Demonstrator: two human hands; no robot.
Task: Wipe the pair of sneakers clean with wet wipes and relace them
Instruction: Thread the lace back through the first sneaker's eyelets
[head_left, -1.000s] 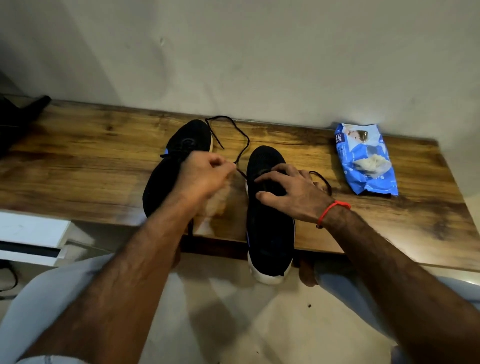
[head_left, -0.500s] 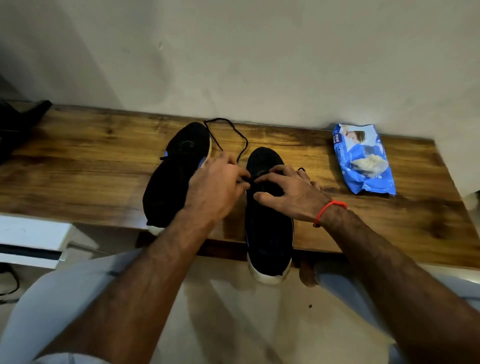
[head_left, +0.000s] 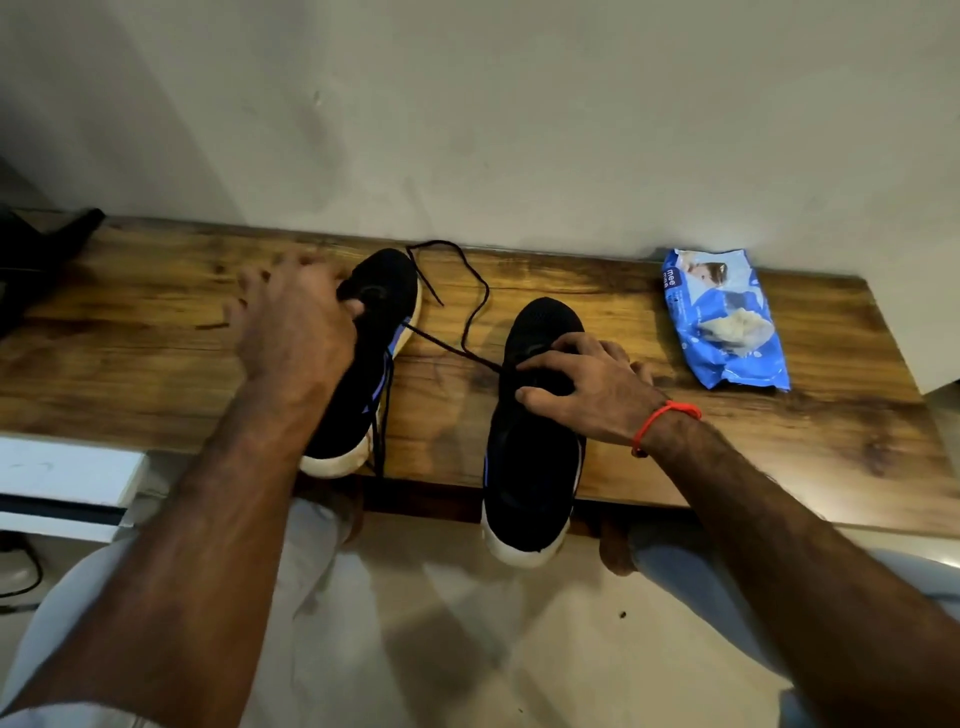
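Observation:
Two black sneakers with white soles lie on a wooden bench (head_left: 779, 441), heels towards me. My left hand (head_left: 293, 327) is over the left sneaker (head_left: 387, 306); its fingers are spread and blurred, and its thumb touches the shoe's opening. My right hand (head_left: 587, 387) grips the upper of the right sneaker (head_left: 530, 467) at the lacing area, fingers and thumb curled over it. A loose black lace (head_left: 470, 296) loops across the bench from the right sneaker towards the left one. A blue pack of wet wipes (head_left: 727, 322) lies to the right, with a wipe sticking out.
The bench stands against a pale wall. A black object (head_left: 36, 260) sits at the bench's far left end. A white unit (head_left: 62, 478) is below the bench on the left. The right sneaker's heel hangs over the front edge, above my knees.
My left hand has left the lace by the right sneaker and swung left onto the left sneaker. The lace now lies slack. My right hand has stayed on the right sneaker.

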